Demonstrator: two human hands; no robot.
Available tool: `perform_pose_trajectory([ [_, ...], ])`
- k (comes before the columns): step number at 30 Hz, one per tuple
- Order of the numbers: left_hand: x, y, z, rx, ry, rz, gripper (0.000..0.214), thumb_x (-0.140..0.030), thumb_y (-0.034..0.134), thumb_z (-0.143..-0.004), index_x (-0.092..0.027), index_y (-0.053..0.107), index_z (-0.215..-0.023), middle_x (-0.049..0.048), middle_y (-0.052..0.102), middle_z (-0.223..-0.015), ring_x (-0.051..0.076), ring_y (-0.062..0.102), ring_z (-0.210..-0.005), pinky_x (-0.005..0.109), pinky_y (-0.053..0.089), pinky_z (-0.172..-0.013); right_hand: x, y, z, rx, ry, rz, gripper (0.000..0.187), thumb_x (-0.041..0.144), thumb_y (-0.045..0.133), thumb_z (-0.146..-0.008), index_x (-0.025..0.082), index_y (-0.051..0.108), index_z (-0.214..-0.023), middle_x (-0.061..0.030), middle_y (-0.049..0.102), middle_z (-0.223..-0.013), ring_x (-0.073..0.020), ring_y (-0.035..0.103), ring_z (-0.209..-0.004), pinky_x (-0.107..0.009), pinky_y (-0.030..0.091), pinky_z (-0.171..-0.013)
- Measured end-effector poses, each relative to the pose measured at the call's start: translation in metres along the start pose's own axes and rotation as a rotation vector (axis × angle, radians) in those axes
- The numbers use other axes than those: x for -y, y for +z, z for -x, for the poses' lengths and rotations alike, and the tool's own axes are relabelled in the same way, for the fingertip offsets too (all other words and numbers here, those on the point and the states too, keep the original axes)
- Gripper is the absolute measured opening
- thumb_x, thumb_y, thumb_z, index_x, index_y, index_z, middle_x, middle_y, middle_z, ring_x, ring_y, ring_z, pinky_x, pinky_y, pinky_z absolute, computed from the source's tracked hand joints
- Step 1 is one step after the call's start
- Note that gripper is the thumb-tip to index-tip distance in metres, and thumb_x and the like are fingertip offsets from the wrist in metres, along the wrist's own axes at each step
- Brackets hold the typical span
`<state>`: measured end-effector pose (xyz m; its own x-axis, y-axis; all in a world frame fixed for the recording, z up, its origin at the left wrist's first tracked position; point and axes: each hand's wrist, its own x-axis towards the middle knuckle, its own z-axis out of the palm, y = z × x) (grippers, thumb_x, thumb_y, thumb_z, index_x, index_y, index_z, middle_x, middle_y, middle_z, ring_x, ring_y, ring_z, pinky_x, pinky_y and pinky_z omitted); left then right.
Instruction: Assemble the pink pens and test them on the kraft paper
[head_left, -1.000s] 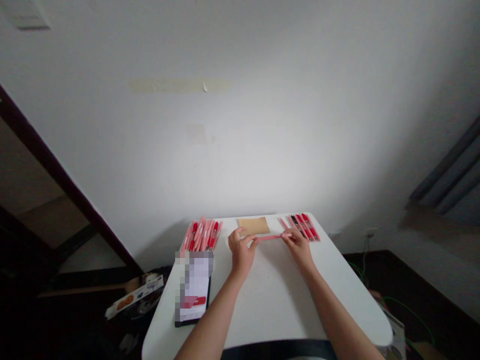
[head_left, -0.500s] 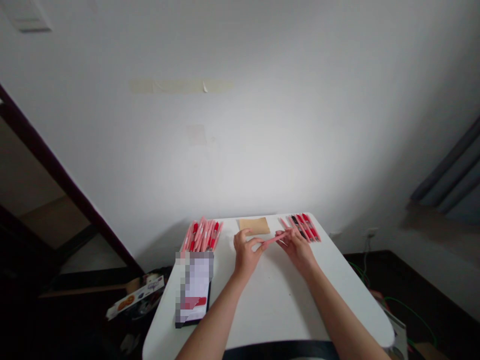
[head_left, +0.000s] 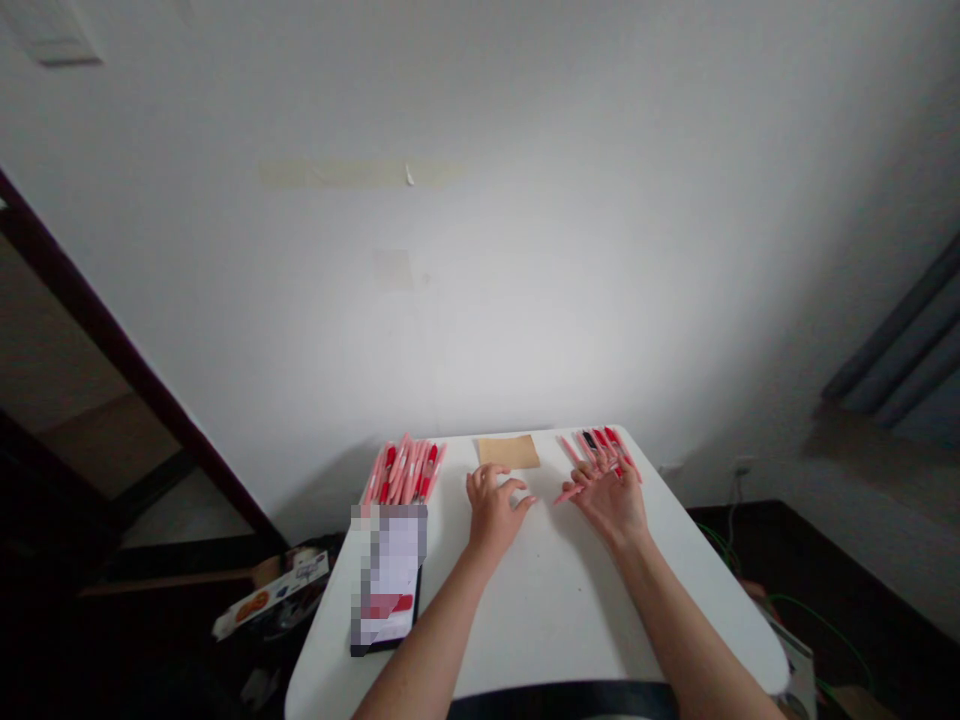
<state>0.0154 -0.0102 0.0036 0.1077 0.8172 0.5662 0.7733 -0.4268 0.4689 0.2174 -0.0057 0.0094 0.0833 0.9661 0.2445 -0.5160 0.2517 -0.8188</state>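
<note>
Presently, one pen (head_left: 567,495) lies held among the right hand (head_left: 611,498) fingers, slanting near-left, its free end pointing toward the empty left hand (head_left: 495,505), digits apart.

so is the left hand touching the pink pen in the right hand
Apart: the head view shows white tabletop between the left hand and that pink pen.

Head view: forward, down over white table (head_left: 559,610).
</note>
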Motion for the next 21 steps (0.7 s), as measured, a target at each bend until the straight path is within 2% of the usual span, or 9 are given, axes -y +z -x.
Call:
perform_pose_trajectory([
  [6, -0.0007, -0.0005, 0.0011, 0.048, -0.037, -0.029, 0.012, -0.032, 0.074, -0.07, -0.027, 0.072, -0.08, 0.0043, 0.057, -0.107, 0.024, 0.045, -0.113, 0.052, 0.025, -0.106, 0.0001, -0.0007, -0.0009, -0.013, 0.002, -0.109, 0.043, 0.06, 0.039, -0.085, 0.024, 0.04, -0.062, 0.0029, 0.042, -0.058, -0.0144, 0.038, -0.052, -0.038, 0.043, -0.064],
  [13, -0.0003, 0.001, 0.0023, 0.111, -0.071, -0.052, 0.012, -0.031, 0.072, -0.072, -0.026, 0.072, -0.082, 0.0064, 0.059, -0.112, 0.028, 0.043, -0.118, 0.058, 0.024, -0.106, -0.002, -0.0002, -0.0011, -0.014, -0.019, -0.025, 0.052, 0.068, 0.027, -0.087, 0.024, 0.041, -0.063, 0.0017, 0.043, -0.059, -0.0153, 0.039, -0.053, -0.038, 0.043, -0.062],
  [18, -0.0009, 0.0019, 0.0035, 0.128, -0.065, -0.087, 0.016, -0.029, 0.071, -0.072, -0.028, 0.071, -0.087, 0.006, 0.059, -0.118, 0.03, 0.04, -0.125, 0.062, 0.022, -0.108, -0.0007, -0.0012, -0.0007, 0.006, -0.016, -0.012, 0.045, 0.062, 0.032, -0.086, 0.024, 0.04, -0.062, 0.0026, 0.041, -0.059, -0.0146, 0.037, -0.053, -0.037, 0.043, -0.061],
  [21, -0.0008, 0.0017, 0.0042, 0.123, -0.048, -0.119, 0.021, -0.028, 0.068, -0.075, -0.028, 0.069, -0.095, 0.0072, 0.058, -0.122, 0.03, 0.04, -0.128, 0.065, 0.021, -0.107, -0.0003, -0.0021, -0.0002, 0.008, -0.021, -0.086, 0.041, 0.058, 0.035, -0.085, 0.024, 0.039, -0.061, 0.0033, 0.038, -0.059, -0.014, 0.036, -0.052, -0.036, 0.042, -0.061],
])
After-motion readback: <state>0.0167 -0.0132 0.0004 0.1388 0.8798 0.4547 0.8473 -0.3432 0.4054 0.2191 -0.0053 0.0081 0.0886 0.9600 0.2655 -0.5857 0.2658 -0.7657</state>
